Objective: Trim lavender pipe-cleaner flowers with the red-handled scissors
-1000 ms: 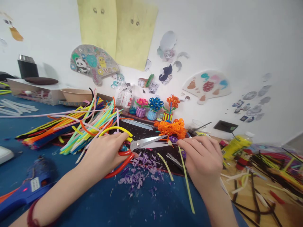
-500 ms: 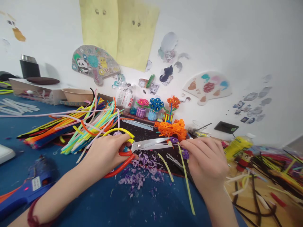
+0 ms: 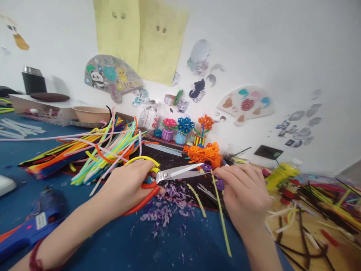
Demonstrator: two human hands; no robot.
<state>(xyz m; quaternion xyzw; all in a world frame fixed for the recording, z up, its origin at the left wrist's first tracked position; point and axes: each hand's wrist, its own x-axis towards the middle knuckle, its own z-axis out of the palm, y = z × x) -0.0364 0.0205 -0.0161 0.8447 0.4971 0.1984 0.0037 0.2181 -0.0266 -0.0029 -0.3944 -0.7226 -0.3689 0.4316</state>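
My left hand (image 3: 126,186) is closed round the red and yellow handles of a pair of scissors (image 3: 172,173). The steel blades are slightly apart and point right at a small purple pipe-cleaner flower (image 3: 207,167). My right hand (image 3: 244,192) pinches that flower by its yellow-green stem (image 3: 221,218), which trails down over the blue table. Purple fuzz clippings (image 3: 166,205) lie on the table below the blades.
A heap of coloured pipe cleaners (image 3: 93,150) lies at left. A blue glue gun (image 3: 31,226) rests at the front left. Orange pipe-cleaner pieces (image 3: 204,153) and small flower pots (image 3: 184,130) stand by the wall. Black and yellow stems (image 3: 318,203) clutter the right side.
The scissor blades have opened a little at the purple flower. Both hands stay almost where they were.
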